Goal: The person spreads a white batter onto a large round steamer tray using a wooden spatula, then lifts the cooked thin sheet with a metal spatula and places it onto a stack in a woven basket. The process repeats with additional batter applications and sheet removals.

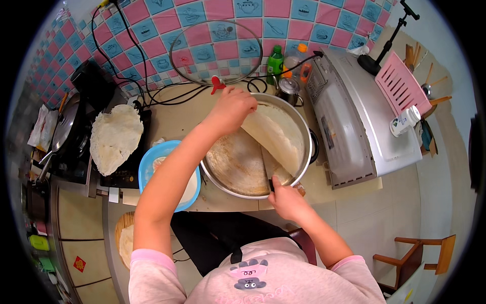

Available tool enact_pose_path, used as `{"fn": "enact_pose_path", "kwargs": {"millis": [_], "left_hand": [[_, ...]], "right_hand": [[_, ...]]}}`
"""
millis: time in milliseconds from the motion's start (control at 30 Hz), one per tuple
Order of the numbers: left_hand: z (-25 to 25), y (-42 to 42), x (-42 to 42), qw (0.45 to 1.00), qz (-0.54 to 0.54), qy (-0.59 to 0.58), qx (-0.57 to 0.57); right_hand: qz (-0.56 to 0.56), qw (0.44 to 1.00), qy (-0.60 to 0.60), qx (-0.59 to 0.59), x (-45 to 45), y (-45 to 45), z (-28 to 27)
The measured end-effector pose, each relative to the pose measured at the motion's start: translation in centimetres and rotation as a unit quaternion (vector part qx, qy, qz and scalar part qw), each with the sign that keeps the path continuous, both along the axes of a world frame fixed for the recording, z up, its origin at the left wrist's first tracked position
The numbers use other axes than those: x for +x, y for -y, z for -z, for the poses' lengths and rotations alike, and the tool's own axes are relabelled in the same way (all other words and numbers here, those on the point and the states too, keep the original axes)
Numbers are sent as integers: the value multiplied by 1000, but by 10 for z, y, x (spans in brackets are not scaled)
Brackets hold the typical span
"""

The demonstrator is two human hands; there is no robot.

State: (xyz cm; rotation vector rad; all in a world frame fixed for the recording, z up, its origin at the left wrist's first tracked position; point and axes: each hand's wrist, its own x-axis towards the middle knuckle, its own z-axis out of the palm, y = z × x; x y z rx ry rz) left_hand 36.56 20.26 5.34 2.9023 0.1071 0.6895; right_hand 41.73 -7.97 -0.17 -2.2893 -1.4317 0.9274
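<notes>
In the head view, my left hand (233,108) pinches the upper left edge of a thin flatbread (275,138), which is lifted and folded back over the right side of a wide round metal pan (235,163). My right hand (286,199) grips the dark handle of a long flat blade (268,165), whose far end reaches under the flatbread. A blue basin (146,163) of pale batter (191,188) stands left of the pan, partly hidden by my left forearm. Another thin flatbread (115,138) lies on a dark appliance at the left.
A glass lid (216,53) with a red knob leans on the tiled wall behind the pan. Cables, a green bottle (275,62) and a metal pot (288,89) stand behind. A silver oven (353,114) is at the right. More flatbread (126,243) lies on a low round board.
</notes>
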Motion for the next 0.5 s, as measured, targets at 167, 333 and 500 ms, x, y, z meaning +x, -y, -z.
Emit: {"fn": "enact_pose_path", "kwargs": {"millis": [167, 333, 500], "left_hand": [[-5, 5, 0, 1000, -6, -7, 8], [-8, 6, -3, 1000, -17, -17, 11], [-10, 6, -5, 999, -22, -25, 11]], "right_hand": [[14, 1000, -5, 15, -3, 12, -1], [20, 1000, -22, 1, -9, 21, -6], [42, 998, -30, -20, -3, 34, -22]]}}
